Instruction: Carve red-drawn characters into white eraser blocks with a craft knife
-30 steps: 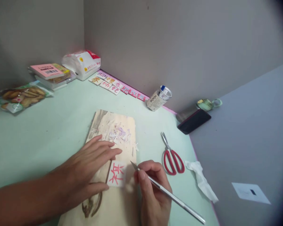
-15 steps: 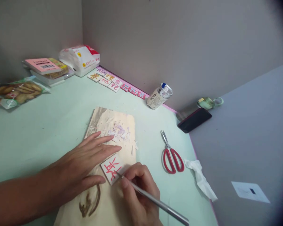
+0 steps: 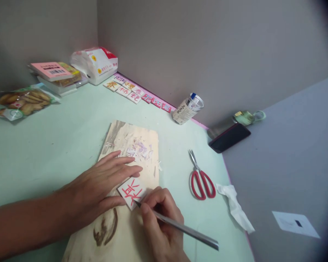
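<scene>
A small white square tile point(image 3: 128, 185) with a red handwritten character lies on a wooden board point(image 3: 120, 234). My left hand point(image 3: 105, 183) is spread over the board, its index fingertip just beyond the tile's upper edge and its thumb at the left edge. Pinched in my right hand point(image 3: 164, 222) is a slim silver craft knife point(image 3: 187, 230). The knife's dark, pointed tip meets the tile at the red strokes on the lower right. Past my left fingers, pale and purple shavings point(image 3: 142, 148) are scattered on the board.
Red-handled scissors point(image 3: 199, 180) and a crumpled tissue point(image 3: 236, 209) lie to the right. Along the wall stand lettered tiles point(image 3: 133, 95), a can point(image 3: 184, 112) and a leaning phone point(image 3: 229, 138). Bagged snacks point(image 3: 24, 103), books point(image 3: 53, 72) and a tissue pack point(image 3: 101, 65) sit at back left.
The knife tip has shifted a little down and left over the red strokes. My left thumb has come in against the tile's edge. The whole view has shifted slightly.
</scene>
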`<act>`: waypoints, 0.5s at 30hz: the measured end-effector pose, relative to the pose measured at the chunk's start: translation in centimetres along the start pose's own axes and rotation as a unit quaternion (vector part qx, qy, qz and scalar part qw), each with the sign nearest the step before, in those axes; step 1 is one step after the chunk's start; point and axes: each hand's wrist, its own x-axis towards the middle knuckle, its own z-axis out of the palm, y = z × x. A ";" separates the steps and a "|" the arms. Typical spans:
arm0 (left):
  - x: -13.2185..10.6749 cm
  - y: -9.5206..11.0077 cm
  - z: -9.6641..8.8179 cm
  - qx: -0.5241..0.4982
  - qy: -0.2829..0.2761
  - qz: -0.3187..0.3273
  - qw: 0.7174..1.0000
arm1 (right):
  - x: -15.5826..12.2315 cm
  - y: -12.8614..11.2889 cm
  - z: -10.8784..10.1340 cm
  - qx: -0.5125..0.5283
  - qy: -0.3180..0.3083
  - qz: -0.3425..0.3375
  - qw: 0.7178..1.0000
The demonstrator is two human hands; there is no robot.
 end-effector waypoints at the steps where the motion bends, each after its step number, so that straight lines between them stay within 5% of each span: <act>1: 0.0 0.0 0.1 0.005 0.004 0.002 1.000 | 0.0 0.1 0.0 0.004 -0.002 -0.008 1.000; 15: 0.3 0.1 0.1 0.046 0.028 0.030 0.998 | 1.7 -2.3 -0.5 -0.027 -0.053 -0.048 0.997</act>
